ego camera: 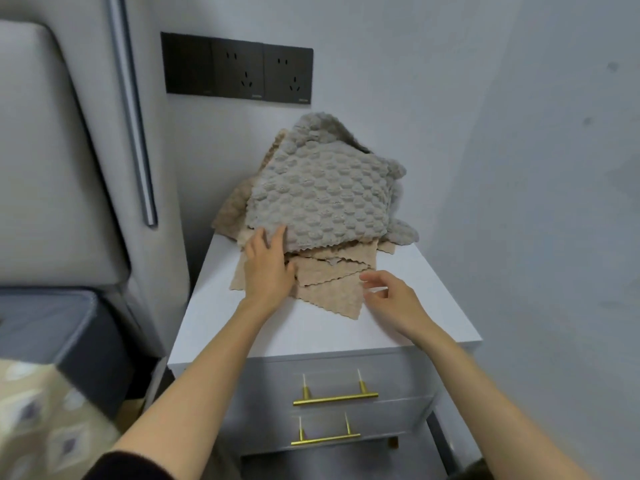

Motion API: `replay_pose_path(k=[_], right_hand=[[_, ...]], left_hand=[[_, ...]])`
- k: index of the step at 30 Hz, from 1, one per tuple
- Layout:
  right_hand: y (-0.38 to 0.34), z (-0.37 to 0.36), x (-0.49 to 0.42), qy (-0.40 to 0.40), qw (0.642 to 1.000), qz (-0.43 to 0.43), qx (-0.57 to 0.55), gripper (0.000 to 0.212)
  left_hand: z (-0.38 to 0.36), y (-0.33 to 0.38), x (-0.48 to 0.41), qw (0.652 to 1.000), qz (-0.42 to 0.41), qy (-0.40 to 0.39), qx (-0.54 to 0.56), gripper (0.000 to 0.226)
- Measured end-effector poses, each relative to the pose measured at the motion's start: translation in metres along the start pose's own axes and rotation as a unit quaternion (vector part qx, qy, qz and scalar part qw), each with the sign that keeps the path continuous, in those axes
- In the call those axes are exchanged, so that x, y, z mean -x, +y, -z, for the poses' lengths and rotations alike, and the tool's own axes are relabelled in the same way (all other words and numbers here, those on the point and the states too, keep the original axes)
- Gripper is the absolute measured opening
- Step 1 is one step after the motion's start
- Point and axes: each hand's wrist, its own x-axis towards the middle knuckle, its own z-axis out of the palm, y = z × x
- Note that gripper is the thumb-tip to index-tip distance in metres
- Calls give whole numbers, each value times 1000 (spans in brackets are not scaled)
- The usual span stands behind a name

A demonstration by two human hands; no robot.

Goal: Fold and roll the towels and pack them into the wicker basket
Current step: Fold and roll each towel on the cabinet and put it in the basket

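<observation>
The padded headboard [45, 168] fills the left, with a dark mattress edge [52, 327] below it. Right of these stands a white nightstand [311, 334] against the far wall, and the towels lie heaped on the far half of its top. The grey towel [322, 199] (bubbly in texture) sits uppermost. It is crumpled, its long axis runs near to far, and it rises to a peak that points at the far wall. Under it the beige towels [332, 289] spread flat toward the near side, one scalloped corner pointing near and right.

Both drawers [398, 372] are closed, so their contents are hidden. Each has a brass handle [335, 398].

A black socket panel [237, 69] hangs on the wall beyond the heap. A patterned cloth [41, 420] shows at the near left.

The left hand [268, 268] lies flat on the beige towels, fingers straight, tips touching the grey towel's near left edge. The right hand [394, 299] is just beside the beige corner with its fingers loosely curved and apart, gripping nothing. Motion blur hides whether it touches the cloth.
</observation>
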Motion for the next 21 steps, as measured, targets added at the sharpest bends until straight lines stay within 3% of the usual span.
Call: replay_pose_path(k=[10,18,21], right_hand=[[7,-1,-19,-10,1000,-7,-6,25],[-5,3,-5,-8,999,-2,-46,23],[-14,10,5,13,994,-9,-109,21]], left_hand=[[0,-4,-27,989,-62,137,-6,25],[25,11,-5,980,-136,142,32,16],[36,23,13,975,-169,129,62,17]])
